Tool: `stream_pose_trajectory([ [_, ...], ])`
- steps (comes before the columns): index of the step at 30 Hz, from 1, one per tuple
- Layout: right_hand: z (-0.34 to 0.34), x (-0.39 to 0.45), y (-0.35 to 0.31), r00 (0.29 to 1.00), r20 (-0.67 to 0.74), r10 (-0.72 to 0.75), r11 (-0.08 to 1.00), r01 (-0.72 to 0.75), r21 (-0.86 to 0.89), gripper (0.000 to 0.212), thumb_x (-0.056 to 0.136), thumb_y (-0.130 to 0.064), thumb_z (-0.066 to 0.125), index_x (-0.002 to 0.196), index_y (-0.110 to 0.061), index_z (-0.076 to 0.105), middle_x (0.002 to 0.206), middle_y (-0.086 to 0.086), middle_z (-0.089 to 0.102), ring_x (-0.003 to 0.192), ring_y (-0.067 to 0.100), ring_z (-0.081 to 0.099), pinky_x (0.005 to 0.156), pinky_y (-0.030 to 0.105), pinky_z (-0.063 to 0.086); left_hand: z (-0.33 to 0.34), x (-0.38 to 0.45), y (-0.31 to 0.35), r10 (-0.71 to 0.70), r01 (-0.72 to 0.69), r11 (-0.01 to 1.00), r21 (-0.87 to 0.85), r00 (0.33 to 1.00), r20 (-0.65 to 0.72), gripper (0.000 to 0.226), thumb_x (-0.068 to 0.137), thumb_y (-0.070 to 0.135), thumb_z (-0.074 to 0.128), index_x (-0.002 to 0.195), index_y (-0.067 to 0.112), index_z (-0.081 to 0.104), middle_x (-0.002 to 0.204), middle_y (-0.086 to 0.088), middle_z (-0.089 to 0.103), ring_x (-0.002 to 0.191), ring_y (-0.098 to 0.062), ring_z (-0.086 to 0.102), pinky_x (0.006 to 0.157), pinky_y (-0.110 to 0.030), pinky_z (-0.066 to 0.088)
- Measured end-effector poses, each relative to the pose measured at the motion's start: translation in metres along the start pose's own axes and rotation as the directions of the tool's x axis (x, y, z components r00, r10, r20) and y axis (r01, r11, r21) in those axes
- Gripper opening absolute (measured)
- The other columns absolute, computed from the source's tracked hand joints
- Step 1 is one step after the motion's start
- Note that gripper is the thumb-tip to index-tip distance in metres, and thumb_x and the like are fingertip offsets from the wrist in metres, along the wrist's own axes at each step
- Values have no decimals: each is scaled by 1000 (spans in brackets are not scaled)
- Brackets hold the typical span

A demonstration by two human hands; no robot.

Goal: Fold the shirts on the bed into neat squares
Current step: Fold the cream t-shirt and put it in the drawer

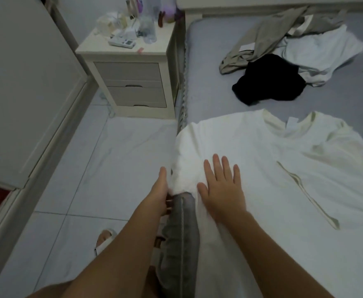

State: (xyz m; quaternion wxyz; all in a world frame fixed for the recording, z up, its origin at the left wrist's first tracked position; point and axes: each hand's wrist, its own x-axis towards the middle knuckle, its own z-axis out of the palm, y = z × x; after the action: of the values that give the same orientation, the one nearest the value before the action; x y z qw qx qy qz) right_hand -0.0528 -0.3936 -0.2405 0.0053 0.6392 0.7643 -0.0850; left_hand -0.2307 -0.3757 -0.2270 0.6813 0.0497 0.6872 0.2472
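shirt (273,168) on bed (208,61), nightstand (129,82) left.

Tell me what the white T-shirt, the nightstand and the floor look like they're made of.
White T-shirt: soft knit, probably cotton; matte, it creases and drapes over the bed edge.
Nightstand: seemingly painted wood or board; smooth cream frame, grey drawer fronts.
Floor: glazed tile, likely ceramic; grout lines, faint sheen.

- The left hand (162,191) is reaching under the white shirt's (262,168) hanging sleeve, its fingertips hiding behind cloth.
- The shirt's lower hem is running off the picture's bottom edge.
- Nightstand (131,82) clutter is blurring beyond telling.
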Motion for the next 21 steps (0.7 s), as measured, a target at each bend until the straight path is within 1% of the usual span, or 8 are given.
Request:
stream_pose_trajectory([
  [2, 4, 1, 0, 1000, -19, -1, 1000, 1, 7, 73, 95, -56, 4, 158, -20, 7, 165, 9, -4, 152, 31, -7, 121, 54, -1, -2, 19, 7, 45, -27, 971, -237, 996, 71, 61, 89, 67, 52, 113, 11, 60, 111, -15, 67, 99, -33, 64, 70, -41, 52],
  [5, 5, 5, 1, 999, -53, -6, 1000, 7, 28, 70, 97, -55, 13, 157, -18, 18, 165, 10, 7, 152, 32, 3, 121, 55, 8, -2, 35, 13, 132, -125, 929, -349, 991, -3, 40, 92, 24, 66, 125, 2, 61, 120, -18, 67, 108, -35, 64, 84, -47, 54],
  [7, 5, 6, 2, 998, -65, -7, 999, 10, 43, 69, 97, -54, 18, 157, -19, 21, 165, 10, 10, 152, 31, 5, 121, 56, 9, -8, 35, 18, 156, -167, 926, -339, 986, -60, 38, 90, 12, 64, 127, 3, 60, 121, -18, 66, 105, -35, 63, 87, -46, 53],
  [10, 1, 5, 4, 999, -43, -7, 998, 9, 63, 72, 95, -59, 18, 158, -22, 16, 166, 8, 3, 152, 29, -2, 121, 53, 2, -22, 17, 30, 196, -211, 914, -347, 977, -78, 31, 88, 6, 55, 119, 8, 57, 106, -15, 66, 87, -33, 62, 72, -43, 53],
  [13, -11, 6, -10, 999, -32, 29, 974, -21, 227, 89, 84, -70, 30, 157, -23, 10, 166, 6, 2, 152, 28, -5, 121, 52, -5, -31, -8, 49, 353, -342, 852, -396, 934, -46, 41, 84, 1, 42, 121, 1, 60, 108, -17, 69, 90, -37, 64, 85, -43, 51],
  [17, -32, 2, -58, 991, -130, -22, 933, 67, 353, 97, 79, -64, 52, 156, -22, 11, 164, 6, 13, 151, 29, 11, 120, 50, 9, -10, -44, 66, 603, -598, 758, -261, 795, -68, 41, 83, -7, 42, 118, 6, 60, 120, -18, 64, 108, -39, 59, 90, -46, 49],
  [19, -43, 5, -76, 985, -169, 46, 909, 29, 416, 94, 82, -56, 60, 156, -21, 13, 160, 3, 24, 145, 26, 27, 116, 44, 26, 7, -63, 67, 746, -749, 662, 19, 657, -112, 40, 81, -9, 47, 104, 19, 64, 111, -8, 63, 103, -30, 59, 82, -43, 52],
  [21, -56, 10, -79, 966, -159, 202, 784, -62, 618, 76, 91, -48, 58, 153, -23, 24, 148, 0, 45, 130, 20, 47, 106, 35, 41, 26, -82, 65, 869, -853, 478, 211, 494, 28, 44, 78, -10, 51, 94, 28, 67, 100, 4, 64, 93, -18, 61, 71, -34, 57],
])
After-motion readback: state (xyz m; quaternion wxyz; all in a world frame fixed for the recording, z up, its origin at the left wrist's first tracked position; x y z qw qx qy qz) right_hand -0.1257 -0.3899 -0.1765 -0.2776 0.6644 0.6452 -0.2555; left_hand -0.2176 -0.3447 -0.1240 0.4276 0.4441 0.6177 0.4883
